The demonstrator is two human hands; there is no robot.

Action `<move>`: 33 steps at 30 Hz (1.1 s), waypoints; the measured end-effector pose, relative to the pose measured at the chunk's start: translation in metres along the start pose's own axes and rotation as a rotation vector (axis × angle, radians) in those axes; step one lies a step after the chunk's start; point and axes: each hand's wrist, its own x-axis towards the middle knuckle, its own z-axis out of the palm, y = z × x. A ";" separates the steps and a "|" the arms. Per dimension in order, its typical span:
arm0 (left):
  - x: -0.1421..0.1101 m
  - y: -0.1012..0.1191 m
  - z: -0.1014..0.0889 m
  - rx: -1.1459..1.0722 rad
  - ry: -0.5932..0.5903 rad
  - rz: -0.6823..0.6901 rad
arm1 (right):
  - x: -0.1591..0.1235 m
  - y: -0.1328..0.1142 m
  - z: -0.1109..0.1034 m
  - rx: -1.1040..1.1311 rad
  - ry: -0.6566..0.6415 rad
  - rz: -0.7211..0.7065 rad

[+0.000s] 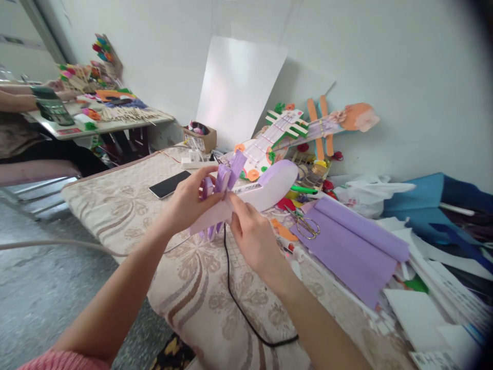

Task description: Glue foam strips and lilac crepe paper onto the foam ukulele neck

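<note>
A long white cut-out, apparently foam board or card, is raised over the table between my hands. Purple paper covers its rounded far end, and printed characters run along one edge. Several purple-wrapped pieces stick out from both sides of its near part. My left hand is closed round that part, with thumb and fingers at the purple pieces. Against the cut-out's face, close to my left thumb, the curled fingers of my right hand press together. What lies under the right fingertips is hidden. A black cable hangs below the hands.
A phone lies left on the patterned cloth. Gold-handled scissors rest by purple paper at right. Behind are a power strip, a small box and a decorated paper guitar. Another person's arm is at the far-left table.
</note>
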 end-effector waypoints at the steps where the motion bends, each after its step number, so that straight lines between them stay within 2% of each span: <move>1: -0.002 0.001 0.000 0.010 0.020 -0.010 | 0.000 0.000 0.000 0.005 0.005 0.001; 4: -0.007 0.005 0.002 0.034 0.080 -0.049 | 0.000 -0.002 0.000 0.040 0.026 0.012; 10: -0.015 0.013 0.008 0.085 0.126 -0.110 | -0.001 -0.005 -0.001 0.079 0.050 0.043; 20: -0.012 0.010 0.008 0.032 0.086 -0.073 | -0.009 -0.005 -0.001 0.131 0.082 0.017; 24: -0.003 0.006 0.005 0.022 0.041 -0.032 | -0.008 -0.004 -0.003 0.172 0.032 0.025; 29: 0.002 -0.005 0.007 -0.036 0.036 -0.079 | -0.007 -0.003 -0.003 0.182 -0.108 0.106; 33: 0.002 -0.012 0.009 -0.068 0.053 -0.078 | -0.008 0.001 0.004 0.206 -0.093 0.110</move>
